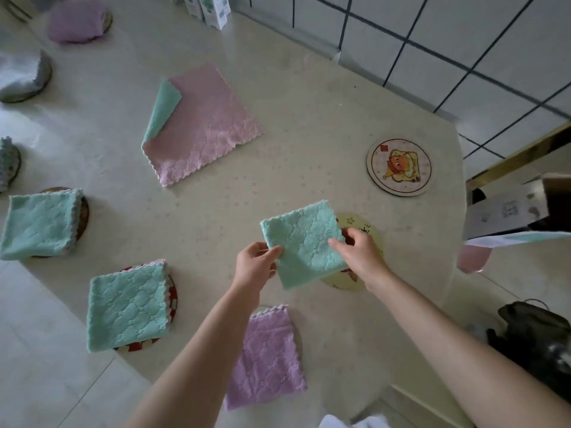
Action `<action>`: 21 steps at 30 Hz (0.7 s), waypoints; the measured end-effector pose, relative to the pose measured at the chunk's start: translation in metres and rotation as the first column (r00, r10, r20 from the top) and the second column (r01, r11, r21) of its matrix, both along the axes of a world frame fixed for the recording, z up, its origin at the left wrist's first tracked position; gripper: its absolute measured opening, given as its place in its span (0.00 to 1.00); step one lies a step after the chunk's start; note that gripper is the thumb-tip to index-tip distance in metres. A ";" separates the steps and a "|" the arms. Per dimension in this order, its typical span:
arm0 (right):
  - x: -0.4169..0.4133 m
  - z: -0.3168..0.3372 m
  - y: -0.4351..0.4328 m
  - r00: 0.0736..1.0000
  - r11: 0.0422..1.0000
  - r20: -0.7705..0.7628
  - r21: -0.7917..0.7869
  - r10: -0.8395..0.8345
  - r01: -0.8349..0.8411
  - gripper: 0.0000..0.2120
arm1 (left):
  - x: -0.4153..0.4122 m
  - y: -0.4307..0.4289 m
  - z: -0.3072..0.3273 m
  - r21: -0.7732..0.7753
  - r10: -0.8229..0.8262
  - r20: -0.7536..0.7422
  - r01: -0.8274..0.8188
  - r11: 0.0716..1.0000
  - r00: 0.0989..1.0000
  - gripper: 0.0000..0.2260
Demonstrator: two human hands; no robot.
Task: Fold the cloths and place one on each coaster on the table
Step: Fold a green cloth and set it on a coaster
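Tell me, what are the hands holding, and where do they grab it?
A folded green cloth: left hand pinches its left edge, right hand its right edge.

Folded cloth (304, 242) over coaster (366, 230), another coaster (399, 166) behind

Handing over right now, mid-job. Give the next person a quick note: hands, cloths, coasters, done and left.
Left hand and right hand both grip the folded green cloth, held over the yellow coaster, not yet laid flat.
Done: folded cloths sit on the coasters along the left and near edges, including the red coaster.
Left: set this cloth down, then fold the pink cloth lying open mid-table and put it on the bare cartoon coaster.
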State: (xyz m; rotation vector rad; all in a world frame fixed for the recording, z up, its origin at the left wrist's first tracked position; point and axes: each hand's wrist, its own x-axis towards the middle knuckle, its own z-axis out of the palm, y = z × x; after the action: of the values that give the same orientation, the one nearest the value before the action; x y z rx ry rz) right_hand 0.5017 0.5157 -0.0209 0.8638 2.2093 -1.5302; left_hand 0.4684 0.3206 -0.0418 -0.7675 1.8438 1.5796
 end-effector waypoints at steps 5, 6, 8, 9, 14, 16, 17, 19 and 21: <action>0.023 -0.004 0.035 0.994 0.993 0.007 0.039 -0.112 0.112 0.06 | 0.003 0.038 -0.001 -0.043 -0.140 -0.043 0.138 0.989 0.989 0.04; 0.026 -0.006 0.039 0.992 0.991 0.011 0.059 -0.124 0.123 0.06 | 0.004 0.043 -0.002 -0.058 -0.167 -0.054 0.164 0.985 0.984 0.04; 0.033 -0.013 0.046 0.991 0.986 0.021 0.106 -0.135 0.132 0.06 | 0.005 0.051 -0.003 -0.086 -0.213 -0.068 0.207 0.975 0.975 0.04; 0.035 -0.016 0.048 0.990 0.983 0.023 0.128 -0.137 0.133 0.06 | 0.006 0.054 -0.004 -0.101 -0.232 -0.070 0.225 0.969 0.970 0.04; 0.043 -0.019 0.053 0.992 0.964 0.047 0.245 -0.120 0.106 0.04 | 0.006 0.059 -0.011 -0.226 -0.345 -0.078 0.321 0.920 0.935 0.03; 0.044 -0.019 0.053 0.992 0.953 0.056 0.287 -0.116 0.096 0.03 | 0.005 0.057 -0.014 -0.264 -0.370 -0.084 0.338 0.904 0.925 0.02; 0.044 -0.019 0.054 0.992 0.947 0.062 0.309 -0.109 0.085 0.03 | 0.005 0.056 -0.015 -0.281 -0.382 -0.089 0.345 0.895 0.920 0.02; 0.044 -0.022 0.055 0.993 0.933 0.094 0.358 -0.066 0.029 0.04 | 0.004 0.055 -0.016 -0.313 -0.410 -0.102 0.362 0.878 0.906 0.03; 0.042 -0.022 0.057 0.988 0.913 0.153 0.405 -0.022 -0.042 0.07 | 0.003 0.055 -0.016 -0.340 -0.444 -0.112 0.386 0.858 0.889 0.03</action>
State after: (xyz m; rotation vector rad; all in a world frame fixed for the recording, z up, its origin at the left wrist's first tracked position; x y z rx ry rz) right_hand 0.5439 0.5724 -0.0433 1.0459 2.4483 -0.9652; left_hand 0.4713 0.3756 -0.0582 -0.3112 2.2464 1.1267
